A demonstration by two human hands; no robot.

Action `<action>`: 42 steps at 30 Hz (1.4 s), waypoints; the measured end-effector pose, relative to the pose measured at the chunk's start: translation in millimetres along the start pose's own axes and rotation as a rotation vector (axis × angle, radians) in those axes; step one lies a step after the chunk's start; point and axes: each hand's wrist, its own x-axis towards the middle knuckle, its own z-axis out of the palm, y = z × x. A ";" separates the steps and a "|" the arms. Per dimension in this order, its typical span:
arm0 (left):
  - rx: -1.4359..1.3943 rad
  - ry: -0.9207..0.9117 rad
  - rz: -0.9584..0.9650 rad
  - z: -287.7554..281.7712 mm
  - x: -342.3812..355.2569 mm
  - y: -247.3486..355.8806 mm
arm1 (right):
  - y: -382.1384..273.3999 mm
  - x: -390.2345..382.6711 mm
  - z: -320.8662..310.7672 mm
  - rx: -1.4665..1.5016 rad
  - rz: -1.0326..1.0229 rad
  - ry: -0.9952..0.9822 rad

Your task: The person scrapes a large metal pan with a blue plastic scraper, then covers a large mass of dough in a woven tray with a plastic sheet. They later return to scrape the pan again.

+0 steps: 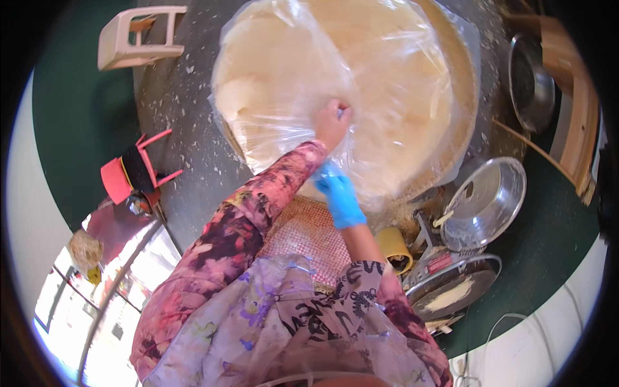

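Left hand point(333, 121): one, bare, curled closed over the plastic sheet point(387, 77); whether it pinches the film, cannot tell. Right hand point(338, 195): one, blue-gloved, crossing beneath the left wrist at the slab's near edge; fingers partly hidden, grasp unclear. Pale slab point(406, 122): one, round, under the sheet. Step, as judged: working the film over the slab; next move would call for an even, gentle pull. Nearer than slab: one checked cloth point(300, 235). Right of slab: three metal basins point(506, 209), one yellow tin point(391, 242). Left of slab: one white stool point(116, 42), one red chair point(116, 182).
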 end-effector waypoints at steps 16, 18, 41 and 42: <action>-0.238 -0.132 -0.156 7.7 -48.0 2.6 | -80.3 93.1 75.7 -2.088 -0.777 -0.057; -0.293 -0.126 -0.103 13.6 -55.9 8.0 | -78.5 92.6 69.0 -2.149 -0.754 -0.071; -0.134 0.784 -0.494 -176.4 -151.5 -235.5 | -44.2 68.9 13.6 -2.321 -0.818 0.010; -0.269 0.818 -0.718 -175.0 -139.9 -263.0 | -43.8 69.6 13.4 -2.317 -0.819 0.007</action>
